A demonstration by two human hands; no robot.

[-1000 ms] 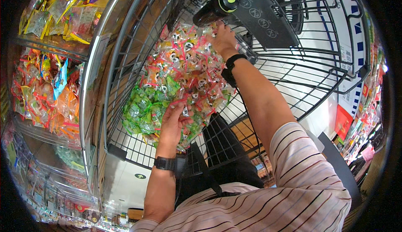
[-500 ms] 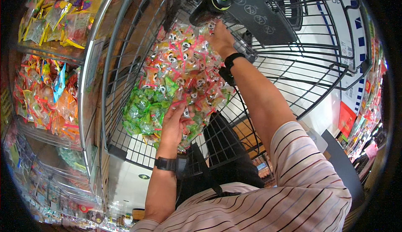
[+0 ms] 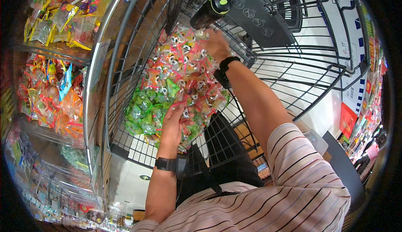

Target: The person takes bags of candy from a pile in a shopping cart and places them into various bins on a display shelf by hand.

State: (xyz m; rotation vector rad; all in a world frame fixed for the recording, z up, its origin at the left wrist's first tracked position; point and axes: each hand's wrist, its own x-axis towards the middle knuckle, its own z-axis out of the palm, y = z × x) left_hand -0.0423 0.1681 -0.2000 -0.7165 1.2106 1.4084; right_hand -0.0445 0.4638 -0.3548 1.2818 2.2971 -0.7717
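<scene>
A heap of small clear wrapped candies (image 3: pixel 184 60), many with panda faces and red-pink edges, lies in the shopping cart (image 3: pixel 293 77). Green wrapped candies (image 3: pixel 146 110) form its near left part. At the near side of the heap, my left hand (image 3: pixel 173 123) is closed on a small candy packet (image 3: pixel 185 112) with a panda face, held by thumb and fingers. My right hand (image 3: pixel 217 46) reaches to the heap's far right part. Its fingers curl down among the packets, and their tips are hidden, so what they grip does not show.
A black bottle with a green-trimmed lid (image 3: pixel 218 2) stands in the cart's far end, beside a dark grey panel (image 3: pixel 255 16). Along the left runs a shelf (image 3: pixel 94 64) with bins of bagged candies (image 3: pixel 54 93). Packed goods (image 3: pixel 364 123) line the right side.
My right hand has dropped lower onto the heap, and the packet seen at its fingertips before is hidden now. My left hand stays nearly in place. The view has shifted slightly.
</scene>
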